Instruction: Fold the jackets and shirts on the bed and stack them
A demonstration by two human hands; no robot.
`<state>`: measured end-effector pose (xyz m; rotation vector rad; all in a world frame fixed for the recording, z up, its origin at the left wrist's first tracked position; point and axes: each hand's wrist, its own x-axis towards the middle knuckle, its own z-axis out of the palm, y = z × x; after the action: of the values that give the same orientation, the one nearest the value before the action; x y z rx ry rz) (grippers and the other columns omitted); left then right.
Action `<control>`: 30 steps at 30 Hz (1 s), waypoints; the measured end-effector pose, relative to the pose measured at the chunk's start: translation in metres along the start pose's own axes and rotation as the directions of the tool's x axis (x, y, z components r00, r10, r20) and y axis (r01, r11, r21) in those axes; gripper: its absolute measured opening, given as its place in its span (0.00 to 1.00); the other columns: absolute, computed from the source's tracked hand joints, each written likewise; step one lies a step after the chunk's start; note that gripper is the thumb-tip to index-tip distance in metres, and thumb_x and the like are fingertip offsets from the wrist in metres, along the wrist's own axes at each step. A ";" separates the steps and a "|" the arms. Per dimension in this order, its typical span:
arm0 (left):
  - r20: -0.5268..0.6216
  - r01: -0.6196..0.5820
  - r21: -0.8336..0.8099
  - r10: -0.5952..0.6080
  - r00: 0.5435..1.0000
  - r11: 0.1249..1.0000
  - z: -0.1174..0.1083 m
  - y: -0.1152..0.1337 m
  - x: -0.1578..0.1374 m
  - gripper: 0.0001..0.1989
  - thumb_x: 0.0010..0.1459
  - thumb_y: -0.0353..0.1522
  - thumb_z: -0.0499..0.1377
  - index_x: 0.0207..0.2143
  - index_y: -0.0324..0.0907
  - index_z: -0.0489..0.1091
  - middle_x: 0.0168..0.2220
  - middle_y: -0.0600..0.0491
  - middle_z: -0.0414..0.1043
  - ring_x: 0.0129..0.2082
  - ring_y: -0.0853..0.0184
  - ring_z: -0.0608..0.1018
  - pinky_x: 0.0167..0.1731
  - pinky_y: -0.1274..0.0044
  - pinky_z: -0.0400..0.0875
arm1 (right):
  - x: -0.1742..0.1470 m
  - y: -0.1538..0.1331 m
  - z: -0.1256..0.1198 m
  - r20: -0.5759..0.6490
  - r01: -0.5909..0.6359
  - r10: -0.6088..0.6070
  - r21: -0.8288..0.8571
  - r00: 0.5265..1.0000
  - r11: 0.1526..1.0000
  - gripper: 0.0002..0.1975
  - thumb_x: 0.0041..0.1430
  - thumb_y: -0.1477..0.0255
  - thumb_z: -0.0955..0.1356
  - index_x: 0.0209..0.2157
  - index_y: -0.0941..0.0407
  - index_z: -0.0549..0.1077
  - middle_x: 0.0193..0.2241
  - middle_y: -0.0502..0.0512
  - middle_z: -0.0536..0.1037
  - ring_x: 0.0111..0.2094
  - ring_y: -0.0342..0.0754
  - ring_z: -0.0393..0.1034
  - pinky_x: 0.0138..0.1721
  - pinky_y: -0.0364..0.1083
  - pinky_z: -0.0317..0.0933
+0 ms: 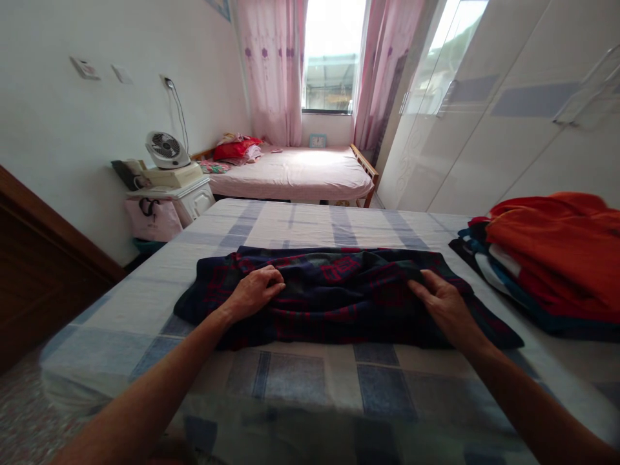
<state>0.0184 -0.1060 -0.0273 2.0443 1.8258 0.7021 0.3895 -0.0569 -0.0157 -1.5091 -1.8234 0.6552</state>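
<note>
Working view of a dark plaid garment (339, 303) on the near bed (310, 374), laid crosswise in front of the body, presumably so as to sit within even reach of both arms. Sheet beneath broad and flat, probably chosen as support for a wide piece of limp cloth. Left hand (256, 289) over the left part of the garment, fingers curled in to the thumb, nearly closed, apparently on a small pinch of cloth; exact hold partly hidden by the knuckles. Right hand (440, 301) near the upper right part, thumb and fingers narrowed to a pinch on the cloth, palm otherwise loose. Wide spacing of the two grips likely meant to keep the fabric spread sideways; shallow creases between them, running mostly lengthwise.

To the right, just beside the garment, a pile of clothes (506, 274) with an orange garment (566, 239) on top, likely set aside to stay out of the arms' way yet close by. At far left, a fan (167, 148) on a box (173, 174) atop a white cabinet (196, 199), tilted upward and perhaps raised for better airflow. Beyond, the far bed (310, 171), under a pink sheet.
</note>
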 end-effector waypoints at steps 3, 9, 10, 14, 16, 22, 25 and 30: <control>-0.096 0.085 -0.053 -0.090 0.991 0.995 -0.008 -0.002 -0.006 0.13 0.58 0.36 0.50 0.34 0.40 0.71 0.32 0.51 0.73 0.33 0.66 0.75 0.37 0.75 0.68 | -0.001 -0.001 -0.008 -0.211 0.046 -0.079 -0.156 0.974 0.987 0.19 0.58 0.58 0.60 0.44 0.54 0.70 0.32 0.53 0.77 0.31 0.51 0.71 0.33 0.48 0.63; 0.027 -0.224 0.093 0.223 0.975 0.970 -0.024 0.005 -0.049 0.16 0.53 0.30 0.57 0.45 0.44 0.70 0.48 0.50 0.69 0.48 0.64 0.71 0.50 0.73 0.65 | -0.008 0.035 -0.002 -0.041 -0.002 -0.004 -0.158 0.999 0.987 0.22 0.55 0.55 0.63 0.46 0.54 0.71 0.39 0.56 0.79 0.38 0.54 0.74 0.34 0.47 0.66; 0.071 -0.285 0.145 0.278 0.958 0.947 -0.023 0.006 -0.053 0.18 0.51 0.28 0.58 0.46 0.44 0.69 0.49 0.50 0.68 0.49 0.63 0.70 0.51 0.73 0.65 | -0.009 0.037 0.000 -0.012 -0.003 0.001 -0.141 1.000 0.990 0.23 0.54 0.55 0.64 0.46 0.55 0.71 0.39 0.56 0.79 0.38 0.54 0.74 0.34 0.47 0.66; -0.072 -0.270 0.428 0.330 0.941 0.863 -0.013 -0.002 -0.055 0.10 0.57 0.25 0.52 0.38 0.41 0.70 0.40 0.50 0.70 0.40 0.66 0.73 0.40 0.75 0.69 | -0.011 0.028 0.000 -0.014 0.003 -0.005 -0.092 1.000 0.996 0.21 0.53 0.55 0.64 0.44 0.54 0.72 0.34 0.53 0.79 0.33 0.53 0.74 0.33 0.47 0.66; -0.219 -0.189 0.544 0.356 0.908 0.818 -0.008 -0.009 -0.052 0.11 0.61 0.26 0.48 0.35 0.40 0.70 0.38 0.49 0.70 0.37 0.67 0.73 0.35 0.77 0.69 | -0.012 0.021 -0.005 -0.143 -0.005 -0.013 -0.125 0.990 0.992 0.21 0.54 0.55 0.62 0.44 0.53 0.71 0.33 0.53 0.79 0.32 0.53 0.73 0.33 0.48 0.65; -0.076 -0.237 0.462 0.305 0.949 0.854 -0.011 -0.016 -0.061 0.10 0.56 0.23 0.50 0.33 0.41 0.70 0.40 0.50 0.70 0.38 0.66 0.73 0.38 0.75 0.67 | -0.015 0.034 -0.015 -0.009 -0.060 0.060 -0.229 0.998 0.971 0.19 0.48 0.57 0.64 0.39 0.52 0.73 0.29 0.53 0.79 0.30 0.55 0.74 0.30 0.49 0.64; -0.200 -0.045 0.232 0.093 0.975 0.972 -0.016 -0.006 -0.060 0.09 0.58 0.28 0.50 0.33 0.42 0.70 0.40 0.52 0.70 0.39 0.67 0.73 0.40 0.76 0.67 | -0.013 0.043 -0.013 -0.074 -0.142 0.130 -0.185 0.989 0.972 0.27 0.48 0.53 0.64 0.46 0.54 0.70 0.33 0.56 0.80 0.33 0.56 0.75 0.34 0.51 0.65; -0.137 0.060 0.072 -0.050 0.989 0.996 -0.007 0.009 -0.032 0.13 0.57 0.41 0.54 0.34 0.43 0.73 0.39 0.51 0.72 0.42 0.63 0.73 0.44 0.73 0.66 | -0.008 0.043 -0.003 -0.093 -0.223 0.214 -0.109 0.973 0.969 0.36 0.48 0.52 0.65 0.55 0.57 0.64 0.38 0.61 0.77 0.39 0.56 0.73 0.38 0.51 0.66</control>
<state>0.0197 -0.1394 -0.0216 2.0295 2.0053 0.7846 0.4204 -0.0563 -0.0474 -1.8080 -1.6753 0.5874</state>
